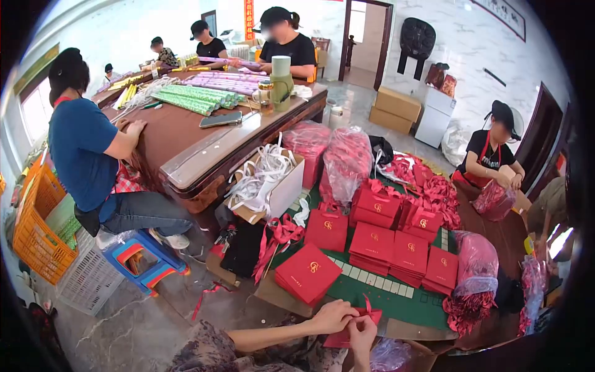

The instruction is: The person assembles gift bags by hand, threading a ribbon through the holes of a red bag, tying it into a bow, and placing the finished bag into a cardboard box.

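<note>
At the near edge of the green-topped table, my left hand (pixel 333 317) and my right hand (pixel 362 332) are close together over a small red gift bag (pixel 338 339). My left fingers are bent and closed at the bag's top edge. The right thumb and fingers pinch beside them, where a red ribbon end (pixel 367 303) sticks up. Just beyond my hands lies a stack of flat red bags (pixel 308 273) with a gold emblem. More red bag stacks (pixel 372 243) stand to its right. My hands partly hide the bag.
A box of white ribbon (pixel 263 180) stands behind the stacks, with loose red ribbons (pixel 285 230) beside it. Plastic-wrapped red bundles (pixel 476 266) lie at the right. Several people sit around the brown table (pixel 167 133) and a person (pixel 493 155) works at far right.
</note>
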The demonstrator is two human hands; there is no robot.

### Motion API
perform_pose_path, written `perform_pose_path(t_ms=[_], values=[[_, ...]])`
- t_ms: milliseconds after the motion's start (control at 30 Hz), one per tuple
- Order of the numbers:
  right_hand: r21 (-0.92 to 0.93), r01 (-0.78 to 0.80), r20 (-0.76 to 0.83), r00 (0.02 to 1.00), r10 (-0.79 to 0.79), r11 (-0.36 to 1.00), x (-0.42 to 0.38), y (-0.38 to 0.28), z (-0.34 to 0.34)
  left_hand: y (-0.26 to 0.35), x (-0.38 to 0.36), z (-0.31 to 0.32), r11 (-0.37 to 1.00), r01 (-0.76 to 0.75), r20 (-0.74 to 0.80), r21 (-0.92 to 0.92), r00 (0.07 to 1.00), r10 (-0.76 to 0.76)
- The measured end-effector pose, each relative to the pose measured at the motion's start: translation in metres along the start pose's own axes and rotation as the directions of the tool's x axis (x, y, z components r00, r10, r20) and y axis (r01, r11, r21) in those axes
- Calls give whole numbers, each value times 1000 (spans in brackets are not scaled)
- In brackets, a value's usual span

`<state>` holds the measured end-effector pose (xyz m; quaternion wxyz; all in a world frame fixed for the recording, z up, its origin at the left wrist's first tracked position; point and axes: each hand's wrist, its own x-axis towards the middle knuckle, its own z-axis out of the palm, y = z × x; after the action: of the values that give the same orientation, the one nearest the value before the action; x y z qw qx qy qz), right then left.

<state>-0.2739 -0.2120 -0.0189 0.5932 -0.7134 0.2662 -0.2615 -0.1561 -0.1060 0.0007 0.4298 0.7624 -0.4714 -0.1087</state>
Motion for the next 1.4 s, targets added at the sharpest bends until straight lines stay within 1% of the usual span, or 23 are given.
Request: perform_pose_path(t_ms=[67,100,200,233,333,367,500,600,667,700,733,800,833,867,900,933,967,1067,1133,1200,1233,1333,1400], values=[[-453,171,54,985,-165,875,-1,-17,-4,1,0,3,998,-48,62,28,997,47],[-532,238,64,968,-241,813,0,-22,-3,6,0,4,992,-77,54,98,996,72],[-540,258,-24,947,-320,802,4,-15,-3,15,4,3,990,-92,3,107,996,93],[-528,277,7,947,-321,803,4,-10,-3,15,6,3,995,-63,41,81,997,60],[-245,120,-87,986,-145,962,11,19,-12,6,8,4,999,-42,75,-10,996,43],[-230,115,-63,989,-133,966,13,35,-15,3,7,6,997,-27,82,-70,996,32],[-340,143,-42,985,-167,929,11,10,-14,-2,8,2,990,-12,99,-139,995,25],[-315,106,12,994,-107,943,10,-42,-18,-9,9,-2,964,102,134,-246,989,-70],[-509,320,15,931,-363,799,16,-65,-22,-10,9,-2,981,68,151,-182,988,-41],[-524,438,91,881,-464,730,22,-68,-22,-7,9,-2,983,42,141,-180,990,-17],[-533,427,85,886,-455,731,28,-66,-26,-6,9,0,981,43,152,-189,988,-14],[-578,451,378,886,-267,680,41,-56,-37,-5,9,5,996,-49,63,-78,997,54],[-573,420,449,879,-160,704,45,-53,-44,-5,11,-2,991,-130,50,-20,990,131],[-501,451,501,847,-178,738,49,-51,-48,-11,9,0,984,-153,-14,-91,988,152],[-507,337,522,852,-28,794,52,-62,-49,-7,8,-10,985,-154,-7,-75,988,154],[-439,277,560,828,20,855,55,-63,-50,-6,8,-14,979,-197,3,-57,980,197],[-335,336,631,774,-55,880,62,-52,-52,-6,7,-18,978,-201,-12,-57,980,200],[-312,194,676,733,74,930,71,-50,-53,-1,12,-29,956,-289,26,-54,956,291],[-301,231,637,770,15,925,69,-48,-51,4,15,-29,964,-252,46,-91,965,257],[-327,212,641,766,51,921,72,-43,-49,5,16,-31,968,-222,68,-116,971,231],[-336,190,625,778,68,922,74,-42,-50,7,17,-35,972,-230,101,-57,967,234],[-265,129,667,740,85,956,81,-36,-50,6,21,-38,964,-255,113,-78,958,263],[-195,-13,699,700,148,981,85,-26,-50,3,23,-37,963,-231,124,-139,961,248]])
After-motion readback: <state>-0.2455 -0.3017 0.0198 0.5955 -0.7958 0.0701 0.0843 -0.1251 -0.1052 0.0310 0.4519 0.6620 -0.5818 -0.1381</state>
